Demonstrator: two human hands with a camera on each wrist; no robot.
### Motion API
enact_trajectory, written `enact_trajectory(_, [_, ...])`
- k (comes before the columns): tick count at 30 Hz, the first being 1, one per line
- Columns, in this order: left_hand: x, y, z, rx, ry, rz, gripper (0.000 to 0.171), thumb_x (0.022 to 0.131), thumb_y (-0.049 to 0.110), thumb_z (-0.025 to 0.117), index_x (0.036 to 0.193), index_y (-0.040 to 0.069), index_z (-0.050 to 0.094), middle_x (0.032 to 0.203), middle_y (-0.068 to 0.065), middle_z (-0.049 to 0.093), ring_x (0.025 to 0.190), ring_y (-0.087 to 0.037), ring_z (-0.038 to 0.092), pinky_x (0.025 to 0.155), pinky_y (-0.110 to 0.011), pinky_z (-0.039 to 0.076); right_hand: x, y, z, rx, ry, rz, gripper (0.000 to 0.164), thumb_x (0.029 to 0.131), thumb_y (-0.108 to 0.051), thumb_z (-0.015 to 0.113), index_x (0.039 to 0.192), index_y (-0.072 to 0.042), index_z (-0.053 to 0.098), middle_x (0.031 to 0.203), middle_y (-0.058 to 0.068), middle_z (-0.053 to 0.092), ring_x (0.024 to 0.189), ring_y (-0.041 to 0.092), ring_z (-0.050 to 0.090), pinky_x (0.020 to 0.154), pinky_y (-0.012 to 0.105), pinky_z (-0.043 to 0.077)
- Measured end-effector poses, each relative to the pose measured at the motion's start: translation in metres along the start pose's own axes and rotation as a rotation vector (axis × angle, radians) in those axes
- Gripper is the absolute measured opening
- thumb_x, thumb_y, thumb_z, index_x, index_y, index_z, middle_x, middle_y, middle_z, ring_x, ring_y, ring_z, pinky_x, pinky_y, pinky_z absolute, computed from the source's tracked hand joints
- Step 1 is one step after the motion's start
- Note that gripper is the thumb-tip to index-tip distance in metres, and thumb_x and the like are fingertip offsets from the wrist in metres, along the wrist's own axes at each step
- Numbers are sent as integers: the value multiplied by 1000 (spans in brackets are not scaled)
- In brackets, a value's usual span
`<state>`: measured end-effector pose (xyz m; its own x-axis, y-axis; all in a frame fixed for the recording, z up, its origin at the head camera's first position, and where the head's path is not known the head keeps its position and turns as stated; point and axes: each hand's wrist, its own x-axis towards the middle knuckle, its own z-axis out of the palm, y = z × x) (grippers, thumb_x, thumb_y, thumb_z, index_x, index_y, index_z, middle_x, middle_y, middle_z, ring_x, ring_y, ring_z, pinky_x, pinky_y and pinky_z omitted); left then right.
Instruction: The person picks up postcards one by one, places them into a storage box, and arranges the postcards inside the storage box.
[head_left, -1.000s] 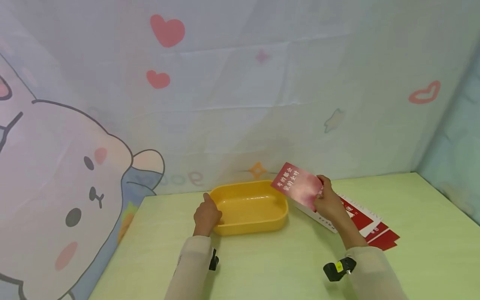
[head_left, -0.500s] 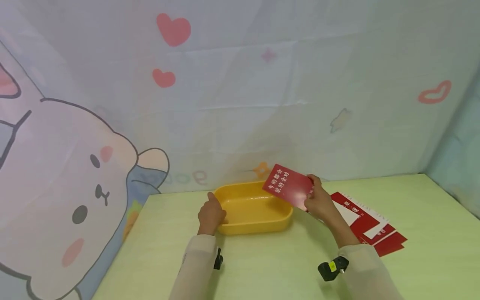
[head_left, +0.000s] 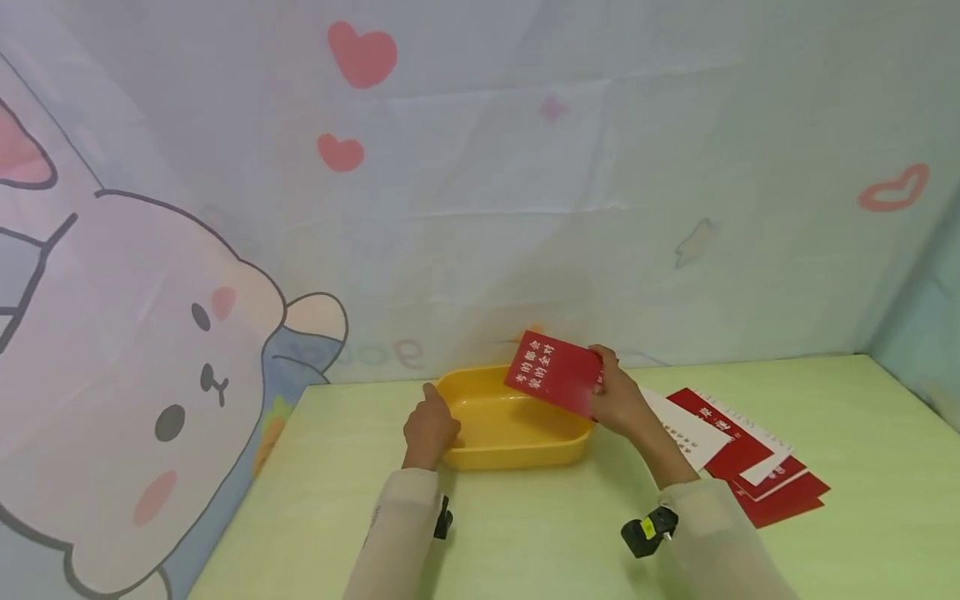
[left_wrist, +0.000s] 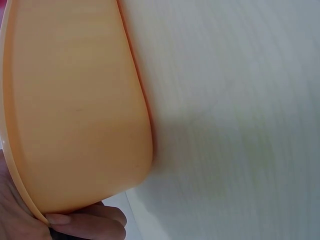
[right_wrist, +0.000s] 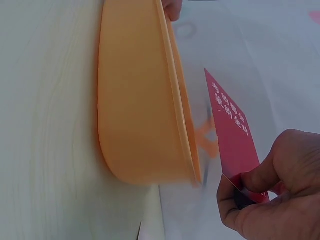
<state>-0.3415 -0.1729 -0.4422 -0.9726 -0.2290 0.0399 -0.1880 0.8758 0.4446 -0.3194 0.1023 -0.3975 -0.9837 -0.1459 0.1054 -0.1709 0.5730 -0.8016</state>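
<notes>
A yellow oval-cornered tray (head_left: 517, 456) stands near the back of the green table. My left hand (head_left: 431, 427) grips its left end; in the left wrist view the fingers (left_wrist: 95, 222) curl at the rim. My right hand (head_left: 617, 396) pinches a red card (head_left: 553, 372) with white characters by its right edge. The card is held over the tray's right half and hides part of the back rim. In the right wrist view, the thumb lies on the card's printed face, and the card (right_wrist: 230, 130) tilts above the tray wall.
Several red and white cards (head_left: 750, 450) lie fanned on the table (head_left: 555, 533) to the right, partly behind the right forearm. A fabric backdrop (head_left: 480, 183) with hearts and a cartoon animal rises directly behind the table.
My right hand has carried the red card leftward, farther over the tray, uncovering more of the fanned cards. The left hand keeps its grip on the tray. The whole head view has shifted slightly.
</notes>
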Motion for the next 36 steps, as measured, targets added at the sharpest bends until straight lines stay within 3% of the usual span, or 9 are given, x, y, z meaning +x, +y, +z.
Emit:
enact_trajectory(5, [1,3,-2,1,-3,-4,53,84,10,68,126,-2,39,88,-21,64,70,-33,62,61,-43,51,5,-8,4,-26,-9,-31,72,84,2,43,151,2,18,130,36,52,97,38,56,66,32,48])
enact_trajectory(9, [3,3,0,9,2,-12,53,83,11,69,125,-1,39,88,-20,63,70,-32,61,64,-44,53,10,-13,10,-36,-13,-53,71,81,7,41,150,2,23,104,29,59,81,30,54,59,28,43])
enact_trajectory(14, [4,3,2,14,-7,-27,55,84,12,70,127,0,39,90,-20,63,70,-31,59,68,-44,55,14,-17,18,-36,-22,-87,74,75,10,44,147,3,28,73,8,46,67,22,45,56,27,39])
enact_trajectory(20, [5,4,1,21,-22,-50,57,85,13,71,129,0,38,91,-19,63,70,-29,58,71,-43,56,21,-20,27,-27,-63,-128,75,73,11,44,146,5,29,62,0,38,56,14,34,52,26,32])
enact_trajectory(27, [4,4,1,8,-8,-45,55,83,12,72,126,0,39,90,-20,63,71,-30,59,69,-44,55,24,-22,34,-85,-88,-98,73,78,8,46,148,4,28,63,2,40,55,14,34,53,26,32])
enact_trajectory(31, [5,2,3,13,-1,-38,51,83,12,72,122,1,40,87,-18,62,70,-30,59,68,-44,55,24,-22,39,-104,-92,-87,72,77,9,49,147,5,30,83,17,57,66,22,47,56,28,38])
enact_trajectory(34, [5,1,4,16,2,-45,51,83,13,72,121,1,40,85,-17,61,69,-29,58,68,-43,55,25,-25,43,-124,-97,-90,71,77,9,52,145,7,32,104,25,62,78,27,54,61,29,44])
enact_trajectory(36, [5,1,3,18,-1,-53,51,83,13,73,121,2,40,85,-17,61,68,-28,58,69,-43,56,26,-27,45,-150,-103,-94,70,77,9,53,144,7,33,105,26,63,79,28,55,62,30,45])
